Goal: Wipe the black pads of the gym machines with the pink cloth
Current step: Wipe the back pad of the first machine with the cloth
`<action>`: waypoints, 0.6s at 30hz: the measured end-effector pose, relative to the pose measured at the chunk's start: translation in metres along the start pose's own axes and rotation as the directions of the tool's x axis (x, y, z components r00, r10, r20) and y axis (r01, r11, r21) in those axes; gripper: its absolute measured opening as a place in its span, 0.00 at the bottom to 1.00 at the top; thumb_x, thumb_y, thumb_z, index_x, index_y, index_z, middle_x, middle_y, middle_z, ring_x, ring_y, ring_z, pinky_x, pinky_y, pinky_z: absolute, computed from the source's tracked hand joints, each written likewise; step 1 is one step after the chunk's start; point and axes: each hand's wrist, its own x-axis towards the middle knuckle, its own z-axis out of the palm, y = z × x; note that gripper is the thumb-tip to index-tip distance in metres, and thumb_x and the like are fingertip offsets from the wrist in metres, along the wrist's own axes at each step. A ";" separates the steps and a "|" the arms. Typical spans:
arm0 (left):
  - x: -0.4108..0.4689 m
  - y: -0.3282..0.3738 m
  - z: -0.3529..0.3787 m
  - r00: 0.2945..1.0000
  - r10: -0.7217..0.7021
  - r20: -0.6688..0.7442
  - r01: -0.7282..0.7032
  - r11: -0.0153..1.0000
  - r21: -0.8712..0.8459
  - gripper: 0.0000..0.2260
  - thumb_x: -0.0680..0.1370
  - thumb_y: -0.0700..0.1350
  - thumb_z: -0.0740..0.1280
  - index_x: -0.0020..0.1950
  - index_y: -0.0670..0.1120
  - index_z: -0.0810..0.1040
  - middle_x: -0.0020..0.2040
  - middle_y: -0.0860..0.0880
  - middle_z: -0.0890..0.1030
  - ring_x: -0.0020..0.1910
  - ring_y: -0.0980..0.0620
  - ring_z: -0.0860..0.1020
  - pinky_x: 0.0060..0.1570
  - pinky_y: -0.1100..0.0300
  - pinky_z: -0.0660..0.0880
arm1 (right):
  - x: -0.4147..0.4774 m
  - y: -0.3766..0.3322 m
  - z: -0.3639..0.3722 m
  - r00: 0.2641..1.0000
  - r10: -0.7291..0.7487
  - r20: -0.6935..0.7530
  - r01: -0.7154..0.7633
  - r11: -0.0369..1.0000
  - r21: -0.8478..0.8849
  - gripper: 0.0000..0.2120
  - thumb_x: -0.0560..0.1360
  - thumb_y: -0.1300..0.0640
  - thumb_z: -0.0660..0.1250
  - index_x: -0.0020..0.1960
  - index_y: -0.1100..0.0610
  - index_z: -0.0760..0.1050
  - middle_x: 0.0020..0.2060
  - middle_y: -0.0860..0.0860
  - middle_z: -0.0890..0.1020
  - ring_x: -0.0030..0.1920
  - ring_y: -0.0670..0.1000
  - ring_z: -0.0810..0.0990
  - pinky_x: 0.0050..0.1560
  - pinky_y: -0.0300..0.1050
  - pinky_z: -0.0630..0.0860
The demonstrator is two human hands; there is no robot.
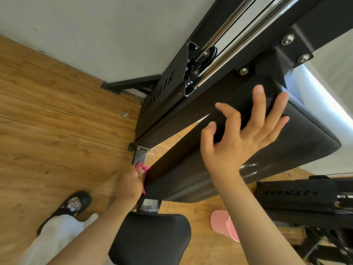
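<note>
Pink cloth (141,167) is clamped in left hand (131,185) grip, pressed vs lower end of long back pad (181,178). Right hand (235,142), grip apart, is braced on pad edge. Cloth judged soft, light; best kept bunched.

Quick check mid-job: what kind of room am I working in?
Probably a small gym: a long black padded bench, a cable pulley beside steel guide rods, and a black housing cut with FITNESS.

Left hand (131,183) is clenched low; right hand (242,138) spreads its fingers wide.
</note>
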 end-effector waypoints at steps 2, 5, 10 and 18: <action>0.006 -0.007 0.001 0.997 -0.064 0.051 0.066 0.997 -0.044 0.19 0.83 0.52 0.52 0.51 0.43 0.77 0.40 0.44 0.80 0.38 0.49 0.79 0.39 0.57 0.75 | 0.000 0.000 0.000 1.000 -0.004 -0.002 0.004 1.000 -0.004 0.08 0.71 0.57 0.64 0.48 0.53 0.80 0.67 0.55 0.66 0.77 0.50 0.47 0.74 0.58 0.46; 0.009 -0.006 -0.004 0.987 -0.130 0.098 0.147 0.972 -0.184 0.20 0.83 0.55 0.53 0.43 0.44 0.76 0.37 0.44 0.78 0.35 0.48 0.78 0.39 0.54 0.75 | 0.000 0.001 0.000 1.000 -0.014 0.002 0.014 1.000 -0.012 0.08 0.71 0.57 0.65 0.47 0.53 0.80 0.67 0.55 0.66 0.77 0.50 0.46 0.74 0.57 0.45; -0.006 -0.001 -0.011 0.992 -0.084 0.093 0.110 0.940 -0.322 0.13 0.79 0.56 0.62 0.56 0.48 0.72 0.46 0.47 0.78 0.42 0.49 0.80 0.41 0.56 0.79 | -0.001 0.001 0.000 1.000 -0.008 -0.001 0.008 1.000 -0.020 0.08 0.71 0.57 0.65 0.47 0.53 0.81 0.68 0.54 0.66 0.77 0.49 0.46 0.74 0.57 0.45; -0.009 -0.028 -0.005 0.991 -0.130 0.044 0.137 0.950 -0.281 0.22 0.75 0.56 0.61 0.52 0.36 0.76 0.36 0.46 0.77 0.34 0.50 0.77 0.31 0.70 0.72 | -0.001 0.000 0.000 1.000 -0.011 -0.001 0.011 1.000 -0.028 0.08 0.70 0.57 0.66 0.47 0.53 0.80 0.68 0.54 0.66 0.77 0.49 0.47 0.74 0.57 0.45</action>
